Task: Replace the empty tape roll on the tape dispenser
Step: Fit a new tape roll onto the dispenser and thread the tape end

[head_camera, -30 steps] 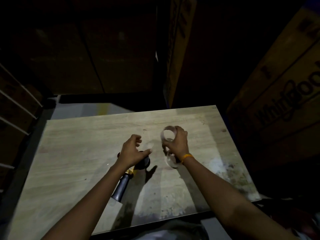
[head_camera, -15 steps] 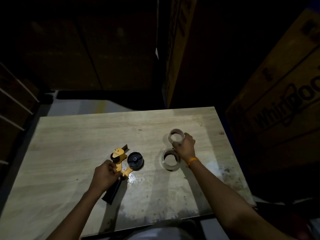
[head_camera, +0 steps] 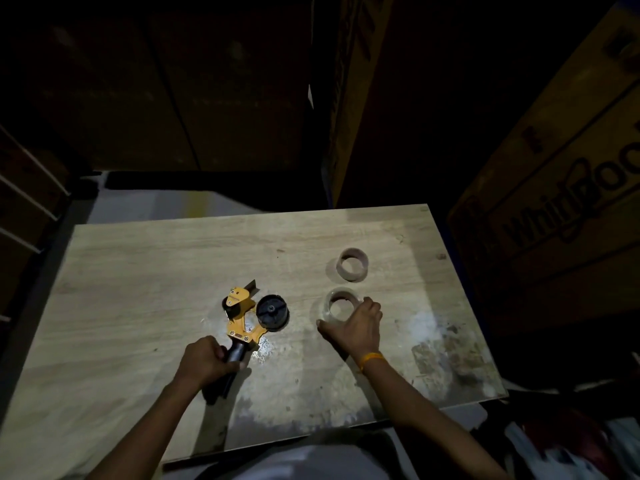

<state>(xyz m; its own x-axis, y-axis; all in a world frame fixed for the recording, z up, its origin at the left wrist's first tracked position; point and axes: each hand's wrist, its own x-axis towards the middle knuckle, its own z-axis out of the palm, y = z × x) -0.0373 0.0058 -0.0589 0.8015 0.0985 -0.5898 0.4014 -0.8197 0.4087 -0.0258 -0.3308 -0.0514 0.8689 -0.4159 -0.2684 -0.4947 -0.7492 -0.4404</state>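
Observation:
An orange tape dispenser (head_camera: 242,318) with a black hub (head_camera: 272,311) lies flat on the wooden table (head_camera: 145,289). My left hand (head_camera: 207,360) is closed around its black handle. The hub carries no roll. To the right lies a clear tape roll (head_camera: 341,303), and my right hand (head_camera: 356,327) curls around its near side with fingers touching the rim. Farther back stands the empty brown cardboard core (head_camera: 352,265), free of either hand.
Large cardboard boxes stand behind the table and at its right (head_camera: 554,216). A dark rack (head_camera: 24,202) runs along the left. The table's near right part is stained and scuffed (head_camera: 446,358). Cloth clutter lies low at the right (head_camera: 571,445).
My right hand let go of the empty core, which now stands at the back, and came down onto the clear roll. My left hand shifted from the hub to the handle.

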